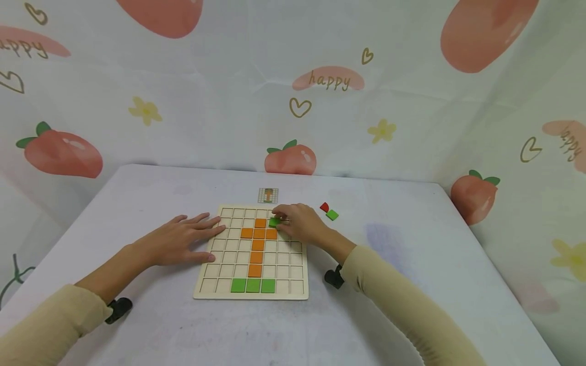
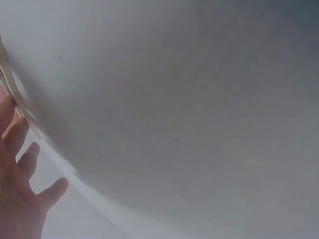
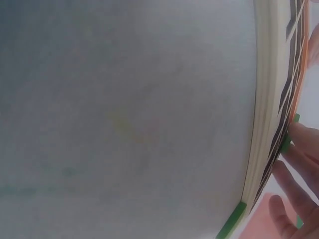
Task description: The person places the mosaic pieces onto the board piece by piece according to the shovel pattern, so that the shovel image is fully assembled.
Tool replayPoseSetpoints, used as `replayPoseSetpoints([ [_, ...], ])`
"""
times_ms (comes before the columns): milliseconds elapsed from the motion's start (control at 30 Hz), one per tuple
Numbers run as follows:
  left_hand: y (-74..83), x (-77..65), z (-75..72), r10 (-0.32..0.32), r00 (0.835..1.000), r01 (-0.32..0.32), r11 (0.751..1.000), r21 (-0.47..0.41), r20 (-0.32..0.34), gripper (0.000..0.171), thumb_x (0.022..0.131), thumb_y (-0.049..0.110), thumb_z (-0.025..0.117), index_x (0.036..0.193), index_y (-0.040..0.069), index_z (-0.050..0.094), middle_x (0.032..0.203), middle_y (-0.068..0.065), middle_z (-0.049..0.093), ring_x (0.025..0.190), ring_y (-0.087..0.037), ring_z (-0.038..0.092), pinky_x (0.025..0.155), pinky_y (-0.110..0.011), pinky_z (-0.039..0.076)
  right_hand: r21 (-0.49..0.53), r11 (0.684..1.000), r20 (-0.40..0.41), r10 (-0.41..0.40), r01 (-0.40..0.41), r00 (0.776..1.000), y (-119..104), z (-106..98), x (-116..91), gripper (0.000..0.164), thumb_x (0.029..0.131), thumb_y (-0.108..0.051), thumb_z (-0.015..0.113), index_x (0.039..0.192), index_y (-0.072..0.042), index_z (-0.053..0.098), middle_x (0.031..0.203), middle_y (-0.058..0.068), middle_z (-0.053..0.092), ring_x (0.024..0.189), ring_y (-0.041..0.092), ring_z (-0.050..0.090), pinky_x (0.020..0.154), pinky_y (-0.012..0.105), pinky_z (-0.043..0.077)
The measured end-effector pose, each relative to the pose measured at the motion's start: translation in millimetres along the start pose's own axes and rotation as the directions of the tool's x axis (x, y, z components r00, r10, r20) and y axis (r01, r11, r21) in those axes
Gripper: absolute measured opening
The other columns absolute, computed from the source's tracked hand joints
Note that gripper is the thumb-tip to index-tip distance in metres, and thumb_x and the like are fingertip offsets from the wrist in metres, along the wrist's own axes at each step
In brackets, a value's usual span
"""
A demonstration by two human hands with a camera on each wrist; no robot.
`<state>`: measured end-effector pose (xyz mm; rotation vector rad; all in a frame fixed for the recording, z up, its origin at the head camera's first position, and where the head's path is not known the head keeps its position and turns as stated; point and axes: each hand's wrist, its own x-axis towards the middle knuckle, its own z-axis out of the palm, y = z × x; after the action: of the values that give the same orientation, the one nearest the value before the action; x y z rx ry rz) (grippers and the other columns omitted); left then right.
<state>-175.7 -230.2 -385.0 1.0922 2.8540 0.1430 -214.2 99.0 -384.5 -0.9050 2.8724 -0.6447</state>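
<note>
A pale wooden grid board (image 1: pixel 224 287) lies on the table. Orange square tiles (image 1: pixel 257 257) form a cross on it, and three green tiles (image 1: pixel 253 285) line its near row. Fingers spread, my left hand (image 1: pixel 180 239) rests along the board's left edge; in the left wrist view its fingertips (image 2: pixel 20 127) meet the edge. My right hand (image 1: pixel 299 222) reaches over the far right part of the board. It pinches a green square tile (image 1: pixel 274 222) beside the cross's top orange tile, and the right wrist view shows this green tile (image 3: pixel 286 145) at the fingertips.
Just beyond the board is a small printed pattern card (image 1: pixel 268 195). A red quarter-round piece (image 1: pixel 324 207) and a loose green tile (image 1: pixel 332 215) lie to the board's right. A white cloth with fruit prints (image 1: pixel 290 159) hangs behind the table.
</note>
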Motion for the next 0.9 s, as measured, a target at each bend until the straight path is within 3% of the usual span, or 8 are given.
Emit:
replayPoseSetpoints([
  [900,-1.8,0.7,3.2,-0.012,1.000,0.012,1.000,-0.006,0.009,0.077,0.090,0.071,0.052,0.151,0.024,0.046,0.157,-0.003,0.040,0.145,-0.035,0.032,0.107,-0.067,0.031,0.017,1.000,0.007,-0.015,0.015,1.000,-3.4,-1.2,3.2,0.037,0.092,-0.017,0.073,0.127,-0.008,0.066,0.116,0.003,0.072,0.107,0.018,0.066,0.101,0.038,0.047],
])
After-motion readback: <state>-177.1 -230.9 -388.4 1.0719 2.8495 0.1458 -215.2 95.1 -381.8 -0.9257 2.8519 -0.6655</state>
